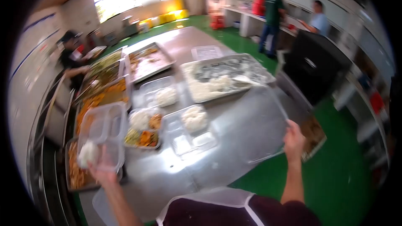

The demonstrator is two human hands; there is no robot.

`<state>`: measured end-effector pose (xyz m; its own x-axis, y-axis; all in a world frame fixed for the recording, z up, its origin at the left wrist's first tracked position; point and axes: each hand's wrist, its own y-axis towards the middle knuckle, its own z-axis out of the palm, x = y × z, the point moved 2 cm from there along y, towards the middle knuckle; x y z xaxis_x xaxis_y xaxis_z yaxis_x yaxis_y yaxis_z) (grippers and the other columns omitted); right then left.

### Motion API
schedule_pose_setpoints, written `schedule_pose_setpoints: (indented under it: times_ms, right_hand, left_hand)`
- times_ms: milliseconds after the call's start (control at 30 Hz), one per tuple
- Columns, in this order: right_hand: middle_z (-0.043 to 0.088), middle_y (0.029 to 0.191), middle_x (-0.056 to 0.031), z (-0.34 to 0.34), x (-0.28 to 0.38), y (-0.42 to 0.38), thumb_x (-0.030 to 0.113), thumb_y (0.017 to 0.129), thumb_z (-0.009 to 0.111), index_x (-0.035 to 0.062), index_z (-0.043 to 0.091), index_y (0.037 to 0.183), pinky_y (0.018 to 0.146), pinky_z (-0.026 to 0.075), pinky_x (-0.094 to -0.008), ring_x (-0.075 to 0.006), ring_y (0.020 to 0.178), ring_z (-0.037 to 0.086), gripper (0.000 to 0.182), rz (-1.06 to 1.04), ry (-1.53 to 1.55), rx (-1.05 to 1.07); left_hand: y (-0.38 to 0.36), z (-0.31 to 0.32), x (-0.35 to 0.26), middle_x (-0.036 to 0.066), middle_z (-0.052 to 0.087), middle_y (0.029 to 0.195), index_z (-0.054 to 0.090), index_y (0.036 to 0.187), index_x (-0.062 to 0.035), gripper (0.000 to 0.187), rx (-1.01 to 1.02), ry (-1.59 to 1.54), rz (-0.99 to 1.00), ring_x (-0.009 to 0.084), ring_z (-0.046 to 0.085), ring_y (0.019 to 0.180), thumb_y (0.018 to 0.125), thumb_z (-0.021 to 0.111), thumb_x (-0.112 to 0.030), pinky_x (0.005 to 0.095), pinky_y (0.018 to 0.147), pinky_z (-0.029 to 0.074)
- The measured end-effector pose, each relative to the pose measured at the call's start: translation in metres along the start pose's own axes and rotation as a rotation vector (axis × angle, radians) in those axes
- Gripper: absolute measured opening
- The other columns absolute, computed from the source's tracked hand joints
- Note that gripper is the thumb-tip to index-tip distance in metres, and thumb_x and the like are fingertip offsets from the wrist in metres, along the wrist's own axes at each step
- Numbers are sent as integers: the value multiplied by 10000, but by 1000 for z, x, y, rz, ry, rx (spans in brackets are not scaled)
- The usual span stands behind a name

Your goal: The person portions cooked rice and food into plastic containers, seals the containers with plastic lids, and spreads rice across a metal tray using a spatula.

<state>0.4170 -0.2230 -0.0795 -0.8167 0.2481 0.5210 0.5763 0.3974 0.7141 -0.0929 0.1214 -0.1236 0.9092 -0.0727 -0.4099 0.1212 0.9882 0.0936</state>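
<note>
My left hand (104, 175) grips a clear compartment container (109, 119) by its near edge, tilted over the food trays at left. A lump of white rice (88, 154) sits in one of its compartments. My right hand (294, 136) is closed around the handle of a long-handled serving spoon (247, 80). The spoon's pale head is over the large metal tray of rice (200, 98), whose far part is scraped thin. Between my hands, a clear container with rice (194, 119) lies beside a filled container (147, 139) holding rice and several cooked foods.
Another clear container with rice (158, 93) stands behind. Food trays (102, 86) line the left side, near a mostly bare metal tray (150, 65). A person in a dark cap (69, 56) works far left; two people (273, 14) stand at the back counter. A black box (318, 65) is at right.
</note>
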Motion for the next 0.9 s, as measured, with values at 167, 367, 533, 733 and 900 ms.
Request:
schedule_pose_setpoints:
  times_ms: [167, 367, 533, 733, 900]
  right_hand:
    - [379, 581, 30, -14, -9, -2, 96, 897, 424, 35, 376, 1238, 295, 200, -173, -38, 366, 295, 350, 538, 1457, -224]
    - [425, 633, 28, 5, 42, 7, 28, 894, 417, 52, 471, 1196, 365, 223, -154, -18, 411, 252, 308, 613, 668, 7]
    - [355, 543, 47, 5, 35, 4, 74, 906, 416, 84, 521, 1147, 344, 225, -156, -13, 404, 277, 263, 394, 367, 52]
    - [429, 618, 9, -15, 18, 13, 102, 936, 328, 45, 359, 1271, 324, 262, -177, -38, 368, 295, 341, 258, 1649, 322]
    - [356, 508, -5, 6, 28, -2, 47, 906, 397, 72, 502, 1175, 343, 290, -184, -51, 393, 342, 290, 471, 453, 121]
  left_hand:
    - [-2, 33, -10, 24, 437, 1254, 413, 1243, -116, 554, -152, 206, 212, 330, 391, 1209, 804, 548, -426, 376, 921, 289]
    - [4, 42, -21, 4, 423, 1243, 355, 1267, -126, 587, -243, 199, 269, 325, 450, 1162, 801, 546, -428, 379, 897, 272]
    - [7, 45, -26, 61, 419, 1228, 386, 1244, -87, 522, -237, 167, 296, 362, 411, 1187, 836, 495, -394, 372, 820, 357]
    - [6, 37, -27, 19, 414, 1257, 357, 1262, -109, 553, -204, 147, 255, 336, 463, 1146, 813, 531, -381, 371, 841, 337]
    - [3, 38, -21, 65, 456, 1208, 415, 1217, -69, 477, -220, 70, 238, 404, 405, 1174, 845, 475, -361, 396, 742, 438]
